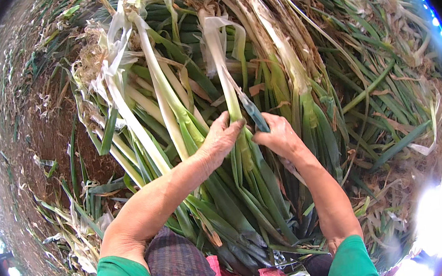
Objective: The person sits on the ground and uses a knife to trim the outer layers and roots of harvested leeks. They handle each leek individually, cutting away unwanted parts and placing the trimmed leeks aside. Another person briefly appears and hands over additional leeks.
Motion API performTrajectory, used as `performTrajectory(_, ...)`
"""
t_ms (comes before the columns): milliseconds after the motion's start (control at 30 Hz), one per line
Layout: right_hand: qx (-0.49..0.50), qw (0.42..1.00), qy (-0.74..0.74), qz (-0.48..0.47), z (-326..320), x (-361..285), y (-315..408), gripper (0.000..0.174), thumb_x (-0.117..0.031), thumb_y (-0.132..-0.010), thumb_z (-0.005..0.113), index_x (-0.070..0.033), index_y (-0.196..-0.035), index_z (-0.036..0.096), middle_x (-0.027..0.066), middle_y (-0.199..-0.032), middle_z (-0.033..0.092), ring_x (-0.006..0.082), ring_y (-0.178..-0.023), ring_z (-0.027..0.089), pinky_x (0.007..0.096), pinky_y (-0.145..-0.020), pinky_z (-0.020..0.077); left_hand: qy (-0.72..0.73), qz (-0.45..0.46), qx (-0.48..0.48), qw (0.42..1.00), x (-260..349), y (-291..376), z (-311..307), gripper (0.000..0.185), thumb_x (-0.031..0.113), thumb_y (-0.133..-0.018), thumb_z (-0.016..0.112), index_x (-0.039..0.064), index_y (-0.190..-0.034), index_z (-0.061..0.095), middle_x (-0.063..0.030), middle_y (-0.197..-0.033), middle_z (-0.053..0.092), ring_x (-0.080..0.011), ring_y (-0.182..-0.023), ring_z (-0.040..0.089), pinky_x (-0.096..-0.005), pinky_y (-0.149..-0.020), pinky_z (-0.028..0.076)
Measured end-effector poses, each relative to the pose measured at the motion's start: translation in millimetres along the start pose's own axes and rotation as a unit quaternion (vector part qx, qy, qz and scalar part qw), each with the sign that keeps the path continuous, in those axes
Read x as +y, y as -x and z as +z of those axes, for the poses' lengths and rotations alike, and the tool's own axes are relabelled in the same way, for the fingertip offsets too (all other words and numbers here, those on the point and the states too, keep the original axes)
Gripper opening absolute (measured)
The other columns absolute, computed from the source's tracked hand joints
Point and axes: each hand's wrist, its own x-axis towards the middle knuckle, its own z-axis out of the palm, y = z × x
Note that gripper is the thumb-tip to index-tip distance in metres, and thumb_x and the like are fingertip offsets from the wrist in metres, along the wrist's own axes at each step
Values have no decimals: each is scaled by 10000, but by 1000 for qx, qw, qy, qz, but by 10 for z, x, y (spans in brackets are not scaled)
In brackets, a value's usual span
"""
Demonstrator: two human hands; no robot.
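My left hand (pixel 224 135) grips a large scallion or leek stalk (pixel 229 93) where its pale shaft turns green. The roots point away from me and the long leaves fan down towards my lap. Close on its right, my right hand (pixel 278 132) is closed on the dry, blue-green leaf (pixel 253 113) that hangs beside the shaft. A thin papery skin (pixel 238 40) hangs loose near the root end. To the left lie several stalks with white shafts (pixel 131 114). On the right are unpeeled stalks (pixel 282 48) with brown, dry outer skins.
A heap of green leaves and stalks (pixel 384 94) stretches along the right. Bare brown soil (pixel 54 142) strewn with leaf scraps and skins lies on the left. More cut leaves and skins (pixel 81 239) lie at the lower left, beside my knee.
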Motion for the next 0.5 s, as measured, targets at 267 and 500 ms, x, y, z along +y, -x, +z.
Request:
performTrajectory(267,4,1000,1,0,-64,-438,-1023,470,-324,-699,667,5,-1035,691,226,-1006,711,333,-964,673,367,-895,505,-22,18,7,1000,-12,18,-3,386,263,-1004,657,6,-1266,537,-35,-1092,608,-131,-1018,517,-300,-960,425)
performTrajectory(500,35,999,-8,13,-202,-704,-1581,525,-393,-688,692,22,-1008,701,226,-978,714,313,-929,670,367,-870,508,-60,47,44,996,4,120,58,345,270,-962,644,-2,-1160,568,-144,-993,654,-218,-925,600,-376,-865,494)
